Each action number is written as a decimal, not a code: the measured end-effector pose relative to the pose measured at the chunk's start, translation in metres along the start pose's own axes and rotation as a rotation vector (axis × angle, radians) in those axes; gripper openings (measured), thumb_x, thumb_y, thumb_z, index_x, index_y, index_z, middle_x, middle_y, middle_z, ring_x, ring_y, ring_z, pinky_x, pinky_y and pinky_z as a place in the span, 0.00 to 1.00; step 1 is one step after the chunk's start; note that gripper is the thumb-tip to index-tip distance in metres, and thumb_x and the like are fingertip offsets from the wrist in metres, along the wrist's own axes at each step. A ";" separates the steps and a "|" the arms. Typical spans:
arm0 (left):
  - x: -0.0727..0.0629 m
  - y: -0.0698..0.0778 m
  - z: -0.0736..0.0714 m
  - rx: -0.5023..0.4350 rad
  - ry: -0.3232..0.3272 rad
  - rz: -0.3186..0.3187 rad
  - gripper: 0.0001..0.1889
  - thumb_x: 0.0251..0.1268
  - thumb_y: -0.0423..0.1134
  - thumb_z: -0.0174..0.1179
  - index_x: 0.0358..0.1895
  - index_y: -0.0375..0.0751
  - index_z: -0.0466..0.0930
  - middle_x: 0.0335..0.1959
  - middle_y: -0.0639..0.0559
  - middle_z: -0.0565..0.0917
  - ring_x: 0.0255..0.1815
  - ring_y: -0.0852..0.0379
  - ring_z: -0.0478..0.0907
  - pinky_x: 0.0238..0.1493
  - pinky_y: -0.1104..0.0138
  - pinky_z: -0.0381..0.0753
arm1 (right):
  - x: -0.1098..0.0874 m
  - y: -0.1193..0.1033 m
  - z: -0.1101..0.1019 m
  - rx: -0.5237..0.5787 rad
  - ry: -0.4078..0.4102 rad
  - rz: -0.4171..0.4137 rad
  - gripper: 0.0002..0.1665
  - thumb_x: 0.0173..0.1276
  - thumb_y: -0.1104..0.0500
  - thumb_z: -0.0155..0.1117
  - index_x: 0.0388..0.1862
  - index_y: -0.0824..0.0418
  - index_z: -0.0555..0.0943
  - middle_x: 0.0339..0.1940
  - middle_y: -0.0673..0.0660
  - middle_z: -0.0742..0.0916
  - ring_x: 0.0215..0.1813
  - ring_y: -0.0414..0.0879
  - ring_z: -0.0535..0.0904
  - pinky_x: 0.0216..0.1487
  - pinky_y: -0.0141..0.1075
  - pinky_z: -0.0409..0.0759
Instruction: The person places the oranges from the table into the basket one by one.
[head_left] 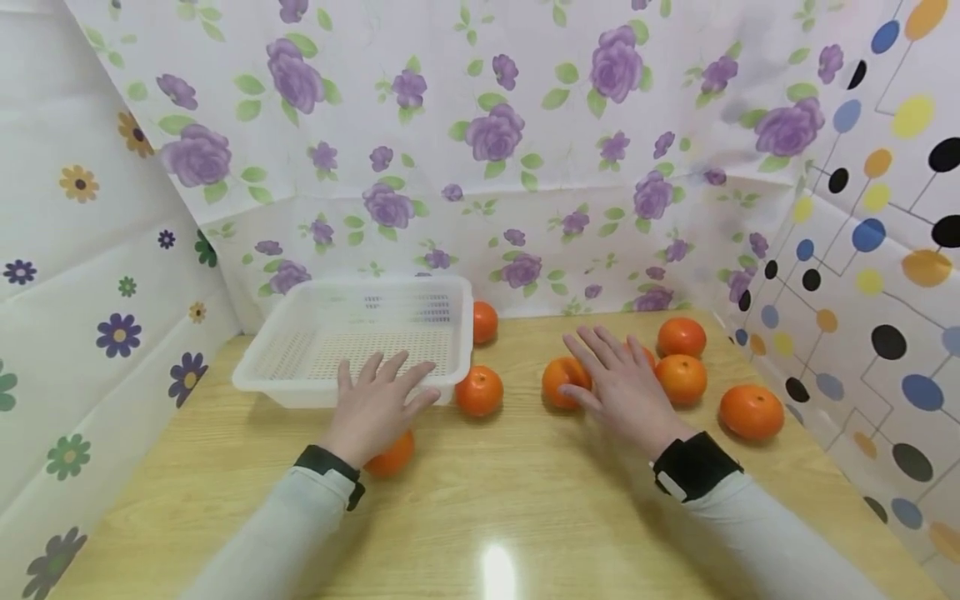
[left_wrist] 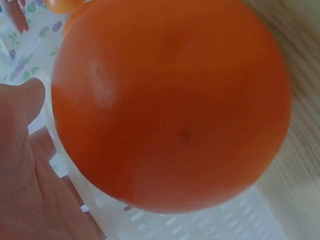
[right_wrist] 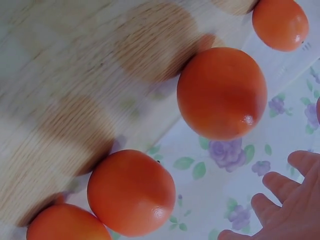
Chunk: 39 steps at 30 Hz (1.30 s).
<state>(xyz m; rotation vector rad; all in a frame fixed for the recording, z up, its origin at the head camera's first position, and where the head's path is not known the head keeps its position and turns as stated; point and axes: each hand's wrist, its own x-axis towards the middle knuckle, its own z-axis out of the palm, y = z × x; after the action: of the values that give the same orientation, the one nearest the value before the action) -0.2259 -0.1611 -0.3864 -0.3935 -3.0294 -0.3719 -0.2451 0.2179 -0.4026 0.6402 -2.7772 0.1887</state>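
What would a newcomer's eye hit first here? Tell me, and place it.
Probably the glossy orange fruits, scattered on the wood-grain table, mostly right of the white perforated plastic basket. Next, the spread left hand before the basket and right hand near the right-side fruits. Behind hangs a purple-flowered backdrop.

5 orange fruits (right_wrist: 221, 93) | right hand (right_wrist: 287, 205), fingers apart | floral cloth (right_wrist: 212, 185)

my light grey sleeves (head_left: 780, 533), my black wristbands (head_left: 697, 467), orange fruits (head_left: 752, 412), white basket (head_left: 300, 395), yellow-brown wood-grain table (head_left: 495, 483), purple-flowered white backdrop (head_left: 450, 75)
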 end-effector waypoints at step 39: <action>0.027 0.076 0.020 0.004 0.004 0.116 0.32 0.85 0.69 0.51 0.84 0.66 0.70 0.86 0.43 0.67 0.88 0.32 0.55 0.81 0.25 0.37 | 0.008 -0.024 0.016 0.081 0.026 -0.029 0.50 0.81 0.35 0.66 0.91 0.53 0.61 0.91 0.62 0.63 0.90 0.64 0.53 0.85 0.70 0.42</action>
<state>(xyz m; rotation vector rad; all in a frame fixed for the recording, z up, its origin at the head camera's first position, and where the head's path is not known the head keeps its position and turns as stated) -0.2330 -0.0780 -0.3858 -0.5643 -2.9852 -0.3584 -0.2450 0.1900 -0.4134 0.6929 -2.7453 0.3030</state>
